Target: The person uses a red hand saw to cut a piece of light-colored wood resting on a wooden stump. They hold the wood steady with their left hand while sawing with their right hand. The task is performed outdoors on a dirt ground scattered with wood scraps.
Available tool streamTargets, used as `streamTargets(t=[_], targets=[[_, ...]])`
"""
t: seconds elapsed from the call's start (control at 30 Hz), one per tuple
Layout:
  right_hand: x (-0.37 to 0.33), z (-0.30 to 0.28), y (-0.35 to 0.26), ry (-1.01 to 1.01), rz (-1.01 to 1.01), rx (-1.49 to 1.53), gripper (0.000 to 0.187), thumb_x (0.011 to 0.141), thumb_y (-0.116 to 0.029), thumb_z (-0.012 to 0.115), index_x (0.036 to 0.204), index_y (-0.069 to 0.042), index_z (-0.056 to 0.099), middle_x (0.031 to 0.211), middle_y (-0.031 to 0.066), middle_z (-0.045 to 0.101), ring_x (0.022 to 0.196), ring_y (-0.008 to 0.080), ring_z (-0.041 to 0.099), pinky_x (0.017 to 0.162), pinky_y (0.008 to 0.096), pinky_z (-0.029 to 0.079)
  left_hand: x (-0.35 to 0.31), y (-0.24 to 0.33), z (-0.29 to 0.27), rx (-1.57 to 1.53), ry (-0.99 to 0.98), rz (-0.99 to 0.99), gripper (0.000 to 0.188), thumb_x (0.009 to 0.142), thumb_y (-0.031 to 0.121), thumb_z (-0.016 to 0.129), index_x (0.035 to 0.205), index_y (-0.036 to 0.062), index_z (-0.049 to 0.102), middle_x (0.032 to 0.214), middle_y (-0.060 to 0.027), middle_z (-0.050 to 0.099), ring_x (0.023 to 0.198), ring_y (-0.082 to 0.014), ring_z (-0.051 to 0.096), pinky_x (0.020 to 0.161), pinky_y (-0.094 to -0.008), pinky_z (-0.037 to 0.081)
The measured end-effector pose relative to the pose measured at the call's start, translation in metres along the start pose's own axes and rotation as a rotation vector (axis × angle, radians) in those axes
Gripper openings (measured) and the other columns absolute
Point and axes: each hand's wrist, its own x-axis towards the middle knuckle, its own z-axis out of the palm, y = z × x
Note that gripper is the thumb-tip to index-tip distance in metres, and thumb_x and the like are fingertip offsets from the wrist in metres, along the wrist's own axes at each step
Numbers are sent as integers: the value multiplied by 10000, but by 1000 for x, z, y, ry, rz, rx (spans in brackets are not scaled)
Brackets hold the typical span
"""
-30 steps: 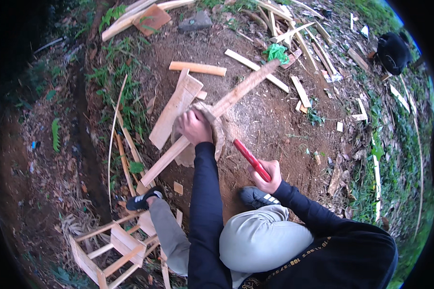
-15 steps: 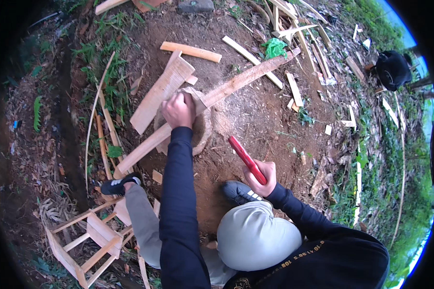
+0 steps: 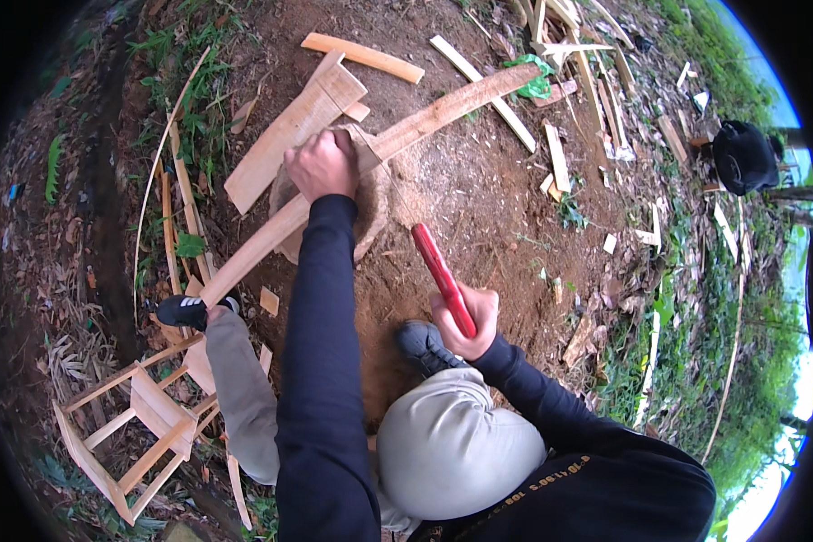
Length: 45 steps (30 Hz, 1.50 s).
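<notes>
pale wood: one long plank [image 3: 461, 104] slants across one stump [image 3: 373, 217], jutting past its edge both ways. the left hand [image 3: 323, 164], arm stretched forward, is clenched knuckles-up on the plank; the right hand [image 3: 471, 318], elbow bent, grasps one red handle [image 3: 431, 256]. one wide board [image 3: 285, 135] lies beside the stump's left edge; one green bag [image 3: 539, 88], contents hidden, shows behind the plank's far end.

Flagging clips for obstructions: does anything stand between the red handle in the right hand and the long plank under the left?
Nothing visible does: only sawdust-strewn ground shows between the red handle in the right hand and the long plank jutting past the stump. The left hand covers part of the plank.
</notes>
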Motion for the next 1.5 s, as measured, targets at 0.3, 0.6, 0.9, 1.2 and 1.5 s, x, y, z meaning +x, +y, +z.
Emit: streamTargets(t=[0.3,0.6,0.9,1.2,1.5], targets=[[17,-15,-11,-4,51,49,87,838,-75,631,805,4,641,539,100,528,450,182,559,491,311,455,4,5,-4,-46,32,20,279,862,233,600,631,82,642,720,-114,692,642,-287,656,700,-393,428],[27,-10,-3,27,16,68,109,838,-79,636,763,0,619,542,111,525,437,174,546,471,310,427,-3,5,-9,-3,0,-19,274,867,219,600,630,88,643,704,-118,680,656,-289,648,717,-383,423],[23,-1,5,-2,10,44,112,859,-82,619,798,11,634,534,69,528,464,120,539,492,298,435,-7,8,-8,-41,6,-11,239,858,203,627,648,91,646,717,-98,688,654,-269,645,730,-390,408],[20,7,1,76,93,114,118,880,-92,616,828,11,641,556,40,523,489,88,494,493,282,409,-12,8,-8,-115,69,9,247,851,211,629,639,83,634,702,-105,666,655,-292,630,729,-411,421],[23,11,8,81,6,2,93,853,-74,615,796,-2,632,541,74,517,450,162,549,496,308,442,-13,9,-7,-145,110,64,213,844,228,663,680,95,626,729,-84,627,667,-290,636,652,-420,507]])
